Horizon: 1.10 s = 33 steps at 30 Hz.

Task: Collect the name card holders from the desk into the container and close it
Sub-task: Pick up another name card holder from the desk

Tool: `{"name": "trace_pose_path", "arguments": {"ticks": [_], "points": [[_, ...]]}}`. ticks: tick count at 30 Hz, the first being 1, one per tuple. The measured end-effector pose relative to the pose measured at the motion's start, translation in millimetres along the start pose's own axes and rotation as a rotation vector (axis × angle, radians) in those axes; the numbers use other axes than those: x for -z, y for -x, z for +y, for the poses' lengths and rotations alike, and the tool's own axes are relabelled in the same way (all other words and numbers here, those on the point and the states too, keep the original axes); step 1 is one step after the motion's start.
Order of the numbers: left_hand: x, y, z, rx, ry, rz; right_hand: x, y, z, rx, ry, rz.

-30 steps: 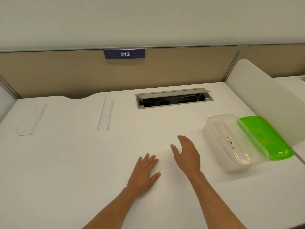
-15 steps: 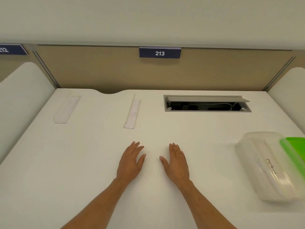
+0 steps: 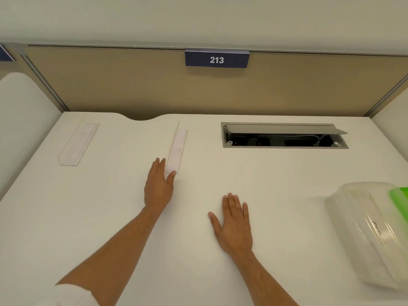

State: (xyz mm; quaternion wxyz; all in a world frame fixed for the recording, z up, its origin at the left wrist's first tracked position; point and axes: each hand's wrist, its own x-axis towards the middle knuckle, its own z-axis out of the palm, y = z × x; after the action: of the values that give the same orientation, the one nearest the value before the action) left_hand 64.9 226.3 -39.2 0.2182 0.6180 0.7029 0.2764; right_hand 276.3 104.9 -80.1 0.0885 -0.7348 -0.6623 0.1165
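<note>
Open desk [image 3: 276, 184] beside container [image 3: 364, 228]

green lid [image 3: 400, 196] cut off at right edge, container [image 3: 366, 235] blurred, writing inside unreadable

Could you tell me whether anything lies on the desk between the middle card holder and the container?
Only the right hand, resting flat on the desk, lies between the middle card holder and the container; nothing else visible does.

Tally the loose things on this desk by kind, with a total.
Name card holders on the desk: 2, far-left holder and middle holder
Clear container: 1, with at least one more holder inside, count unclear
Green lid: 1
Total: 4
</note>
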Motion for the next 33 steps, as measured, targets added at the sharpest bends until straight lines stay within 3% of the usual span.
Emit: {"name": "trace_pose_path", "arguments": {"ticks": [6,11,16,23,27,33], "points": [[-2.1,-23.5,8.7,0.127,0.023,-0.016,-1.2,-0.6,0.1,0.003,0.015,0.006],[-1.0,-37.6,13.1,0.089,-0.314,-0.021,-1.8,-0.5,0.0,0.002,0.001,0.017],[4.7,-37.6,11.8,0.113,-0.347,0.016,-1.7,-0.3,1.4,-0.001,0.000,0.009],[14.4,-13.2,19.3,0.188,-0.213,0.062,-0.6,-0.7,2.5,-0.005,-0.045,-0.012],[21.1,8.3,28.0,0.219,-0.007,0.016,5.4,-1.0,2.7,-0.014,-0.106,-0.063],[22.6,57.0,38.2,0.371,0.418,-0.051,31.2,8.2,-6.6,-0.174,-0.577,-0.117]]}}
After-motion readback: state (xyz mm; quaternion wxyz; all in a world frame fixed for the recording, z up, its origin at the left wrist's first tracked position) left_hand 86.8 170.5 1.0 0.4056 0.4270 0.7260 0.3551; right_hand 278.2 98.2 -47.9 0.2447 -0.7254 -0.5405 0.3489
